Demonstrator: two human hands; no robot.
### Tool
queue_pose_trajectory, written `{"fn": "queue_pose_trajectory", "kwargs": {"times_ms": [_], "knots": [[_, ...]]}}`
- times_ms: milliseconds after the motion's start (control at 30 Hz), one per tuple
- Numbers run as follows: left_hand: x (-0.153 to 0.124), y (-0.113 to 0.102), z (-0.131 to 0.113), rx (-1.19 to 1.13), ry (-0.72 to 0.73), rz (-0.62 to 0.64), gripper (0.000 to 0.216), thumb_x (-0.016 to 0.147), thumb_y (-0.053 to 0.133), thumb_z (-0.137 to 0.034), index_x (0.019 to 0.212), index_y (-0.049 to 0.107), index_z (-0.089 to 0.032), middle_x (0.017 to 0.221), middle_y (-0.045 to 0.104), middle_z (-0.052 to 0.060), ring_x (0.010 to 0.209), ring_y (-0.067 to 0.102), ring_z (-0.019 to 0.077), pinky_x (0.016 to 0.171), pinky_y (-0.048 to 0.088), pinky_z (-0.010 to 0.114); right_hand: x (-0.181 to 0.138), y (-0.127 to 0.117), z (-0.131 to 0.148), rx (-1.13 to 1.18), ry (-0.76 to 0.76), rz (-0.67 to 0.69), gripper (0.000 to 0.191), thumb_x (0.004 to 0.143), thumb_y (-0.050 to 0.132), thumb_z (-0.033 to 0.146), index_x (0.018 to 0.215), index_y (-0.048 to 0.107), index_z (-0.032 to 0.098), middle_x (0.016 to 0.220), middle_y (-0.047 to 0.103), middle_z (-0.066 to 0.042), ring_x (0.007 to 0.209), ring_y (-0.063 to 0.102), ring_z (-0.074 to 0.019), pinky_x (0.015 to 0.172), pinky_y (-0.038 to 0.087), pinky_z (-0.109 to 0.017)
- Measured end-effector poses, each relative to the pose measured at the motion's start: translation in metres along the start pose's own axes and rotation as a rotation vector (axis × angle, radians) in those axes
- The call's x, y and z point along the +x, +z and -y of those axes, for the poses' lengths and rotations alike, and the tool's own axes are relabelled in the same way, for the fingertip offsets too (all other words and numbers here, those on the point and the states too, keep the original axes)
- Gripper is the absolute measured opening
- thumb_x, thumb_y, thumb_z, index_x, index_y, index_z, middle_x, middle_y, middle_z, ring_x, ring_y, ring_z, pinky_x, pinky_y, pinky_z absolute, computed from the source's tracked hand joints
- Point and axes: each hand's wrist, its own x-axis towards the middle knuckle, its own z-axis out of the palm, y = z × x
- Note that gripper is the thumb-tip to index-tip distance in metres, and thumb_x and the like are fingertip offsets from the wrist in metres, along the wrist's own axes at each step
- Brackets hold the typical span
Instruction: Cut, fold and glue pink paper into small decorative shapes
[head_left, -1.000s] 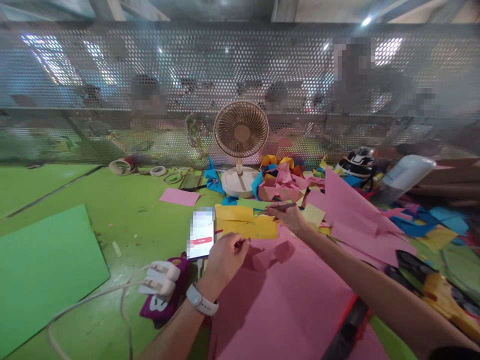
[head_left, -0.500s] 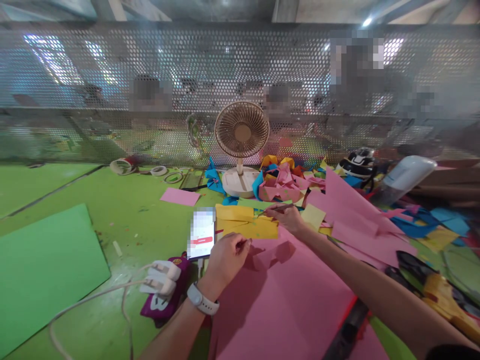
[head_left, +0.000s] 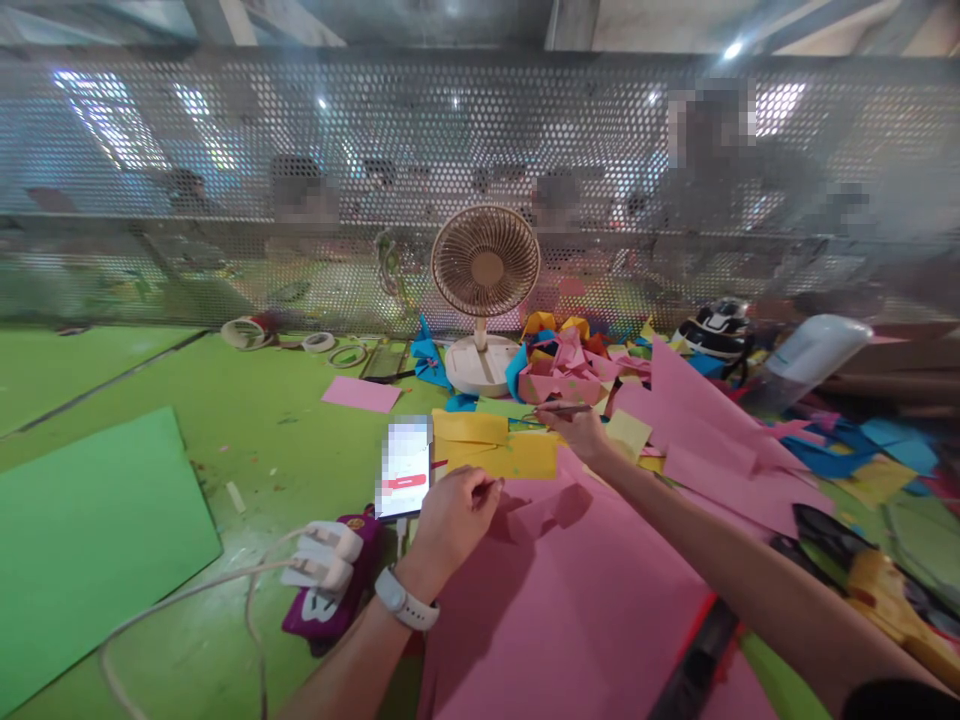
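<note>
My left hand (head_left: 461, 510), with a white watch on the wrist, rests over a large pink paper sheet (head_left: 570, 620). Its fingers are curled closed, and what they pinch, if anything, is hidden. Just right of its fingertips lies a small folded pink paper piece (head_left: 536, 518). In my right hand (head_left: 577, 432) is a slim dark tool that looks like tweezers (head_left: 566, 409), gripped between the fingers and pointing left. It is held above yellow paper pieces (head_left: 517, 457) and a pale green strip (head_left: 495, 408).
A phone (head_left: 405, 470) lies left of the yellow paper. Nearer me is a purple power strip (head_left: 326, 605) with white plugs and cables. A fan (head_left: 484, 265) stands at the back before a perforated screen (head_left: 225, 190). Pink paper scraps (head_left: 720, 450) crowd the right; green paper (head_left: 97, 550) lies left.
My right hand has shifted slightly right and up with the tweezers, which now lie nearly level instead of tip-down. My left hand stays where it was.
</note>
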Motion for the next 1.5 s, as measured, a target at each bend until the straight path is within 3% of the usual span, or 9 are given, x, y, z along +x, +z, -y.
{"fn": "queue_pose_trajectory", "kwargs": {"times_ms": [300, 600, 700, 867, 1067, 1267, 1500], "knots": [[0.000, 0.000, 0.001, 0.018, -0.002, 0.001, 0.029, 0.087, 0.045, -0.032, 0.064, 0.052, -0.018, 0.065, 0.055, 0.002, 0.058, 0.046, 0.0132, 0.053, 0.028, 0.024, 0.002, 0.000, -0.002, 0.015, 0.042, 0.011, 0.031, 0.063, 0.068, 0.048, 0.068, 0.070, 0.018, 0.063, 0.066, -0.003, 0.054, 0.057, -0.0154, 0.051, 0.046, -0.026], [0.001, -0.001, 0.001, -0.084, -0.019, -0.035, 0.030, 0.085, 0.048, -0.034, 0.060, 0.053, -0.018, 0.061, 0.056, 0.001, 0.057, 0.047, 0.0131, 0.053, 0.030, 0.025, 0.000, -0.001, 0.005, 0.148, 0.133, -0.039, 0.038, 0.059, 0.071, 0.052, 0.071, 0.068, 0.016, 0.066, 0.070, -0.006, 0.062, 0.066, -0.0218, 0.053, 0.052, -0.030], [0.002, -0.002, -0.002, -0.341, -0.117, -0.007, 0.029, 0.084, 0.049, -0.039, 0.067, 0.059, -0.017, 0.066, 0.061, 0.003, 0.061, 0.053, 0.0146, 0.054, 0.036, 0.024, -0.008, -0.005, 0.017, 0.210, 0.173, -0.049, 0.041, 0.061, 0.071, 0.053, 0.077, 0.068, 0.015, 0.072, 0.071, -0.010, 0.069, 0.069, -0.0241, 0.054, 0.053, -0.029], [0.001, -0.007, -0.009, -1.010, -0.410, 0.132, 0.028, 0.080, 0.056, -0.038, 0.093, 0.064, -0.014, 0.090, 0.069, 0.009, 0.081, 0.063, 0.0172, 0.063, 0.047, 0.024, -0.038, -0.009, 0.051, 0.289, 0.187, 0.007, 0.038, 0.066, 0.071, 0.048, 0.084, 0.068, 0.015, 0.079, 0.072, -0.010, 0.074, 0.069, -0.0230, 0.058, 0.055, -0.028], [-0.004, -0.010, -0.017, -1.373, -0.504, 0.260, 0.020, 0.080, 0.062, -0.030, 0.091, 0.067, -0.013, 0.092, 0.070, 0.010, 0.080, 0.065, 0.0162, 0.069, 0.051, 0.026, -0.082, -0.009, 0.090, 0.165, -0.005, 0.131, 0.019, 0.074, 0.069, 0.038, 0.079, 0.071, 0.020, 0.079, 0.072, -0.005, 0.076, 0.068, -0.0211, 0.069, 0.055, -0.031], [-0.007, -0.008, -0.017, -1.438, -0.492, 0.276, 0.017, 0.080, 0.064, -0.026, 0.089, 0.066, -0.012, 0.092, 0.070, 0.010, 0.080, 0.065, 0.0152, 0.070, 0.052, 0.025, -0.099, -0.012, 0.096, -0.024, -0.153, 0.121, 0.011, 0.076, 0.068, 0.033, 0.082, 0.073, 0.026, 0.084, 0.072, -0.002, 0.079, 0.067, -0.0212, 0.072, 0.056, -0.032], [-0.007, -0.006, -0.016, -1.458, -0.489, 0.327, 0.016, 0.077, 0.069, -0.023, 0.088, 0.066, -0.012, 0.084, 0.069, 0.007, 0.073, 0.063, 0.0115, 0.067, 0.051, 0.022, -0.110, -0.016, 0.103, -0.099, -0.284, 0.235, 0.016, 0.080, 0.064, 0.028, 0.093, 0.072, 0.030, 0.097, 0.071, -0.002, 0.088, 0.067, -0.0226, 0.079, 0.055, -0.034]]}}
